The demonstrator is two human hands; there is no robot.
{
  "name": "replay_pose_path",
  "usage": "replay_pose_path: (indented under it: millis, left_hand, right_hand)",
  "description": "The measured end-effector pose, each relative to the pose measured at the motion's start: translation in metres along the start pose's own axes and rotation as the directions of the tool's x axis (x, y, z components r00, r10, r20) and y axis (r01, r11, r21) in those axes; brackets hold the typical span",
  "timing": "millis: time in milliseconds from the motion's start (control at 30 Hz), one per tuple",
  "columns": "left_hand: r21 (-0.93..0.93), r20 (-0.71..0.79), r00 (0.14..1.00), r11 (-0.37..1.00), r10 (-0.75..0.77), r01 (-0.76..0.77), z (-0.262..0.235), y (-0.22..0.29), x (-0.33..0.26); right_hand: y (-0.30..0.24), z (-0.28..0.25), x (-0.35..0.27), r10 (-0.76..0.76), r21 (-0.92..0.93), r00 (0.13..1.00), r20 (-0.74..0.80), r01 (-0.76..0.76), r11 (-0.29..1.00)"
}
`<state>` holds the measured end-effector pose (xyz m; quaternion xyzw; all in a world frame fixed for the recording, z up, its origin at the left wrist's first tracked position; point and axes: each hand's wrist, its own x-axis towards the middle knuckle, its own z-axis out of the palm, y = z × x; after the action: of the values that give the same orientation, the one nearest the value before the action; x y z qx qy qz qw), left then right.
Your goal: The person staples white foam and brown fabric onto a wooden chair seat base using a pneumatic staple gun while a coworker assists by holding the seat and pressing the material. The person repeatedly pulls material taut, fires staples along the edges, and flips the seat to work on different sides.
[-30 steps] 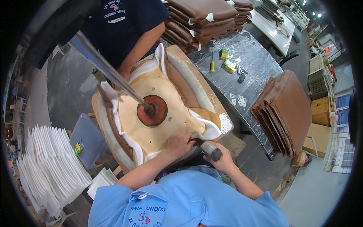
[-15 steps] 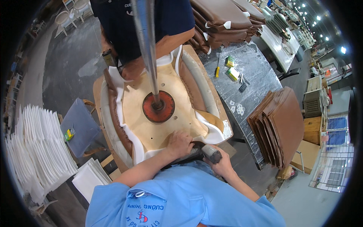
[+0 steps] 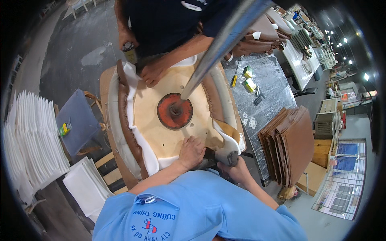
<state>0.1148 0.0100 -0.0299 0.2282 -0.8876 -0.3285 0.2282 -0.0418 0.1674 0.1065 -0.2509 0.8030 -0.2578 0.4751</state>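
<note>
A plywood seat panel (image 3: 161, 138) lies inside a brown cover (image 3: 129, 126) with white padding (image 3: 146, 152) along its edges. A red disc (image 3: 174, 111) on a metal rod (image 3: 225, 48) presses on its middle. At the near edge, my left hand (image 3: 192, 152) bears down with bent, closed fingers; what they pinch is hidden. My right hand (image 3: 238, 170) is wrapped round a grey staple gun (image 3: 227, 157), its nose beside my left fingers. Across the panel, a co-worker's hand (image 3: 152, 75) rests on the far left edge, and their other hand holds a similar tool (image 3: 129, 52).
A wrapped table (image 3: 257, 110) at right carries a yellow screwdriver (image 3: 234, 79), small boxes (image 3: 249, 84) and stacked brown sheets (image 3: 287, 144). White padding sheets (image 3: 34, 144) are piled at left, near a blue-grey chair seat (image 3: 78, 122). The slanting rod crosses above the panel.
The view has shifted, and the rod now leans to the upper right. The co-worker's arm shows farther right. My hands stay at the near edge, the staple gun still in my right.
</note>
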Motion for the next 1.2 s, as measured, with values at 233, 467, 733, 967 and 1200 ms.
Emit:
replay_pose_path:
  millis: [233, 467, 733, 967, 1200]
  left_hand:
    - [0.007, 0.014, 0.999, 1.000, -0.029, 0.029, 0.006, -0.006, -0.008]
    - [-0.020, -0.002, 0.999, 0.999, -0.038, 0.038, 0.008, -0.007, -0.006]
    - [-0.006, 0.003, 0.998, 0.998, -0.061, 0.061, 0.008, -0.005, -0.004]
    - [-0.024, -0.031, 0.998, 0.998, -0.060, 0.059, 0.008, -0.003, -0.003]
    - [-0.089, 0.015, 0.972, 0.968, -0.233, 0.234, -0.010, -0.009, 0.008]
  right_hand:
    - [-0.035, 0.008, 0.022, 0.078, 0.057, 0.996, 0.050, -0.081, 0.995]
    - [-0.043, 0.015, 0.031, 0.046, 0.122, 0.997, 0.064, -0.053, 0.991]
    - [-0.050, 0.018, 0.041, 0.029, 0.105, 0.997, 0.074, -0.037, 0.994]
    - [-0.051, 0.014, 0.048, 0.072, -0.065, 0.996, 0.060, -0.068, 0.996]
    - [-0.003, 0.015, 0.029, -0.177, -0.083, 0.984, 0.014, 0.178, 0.981]
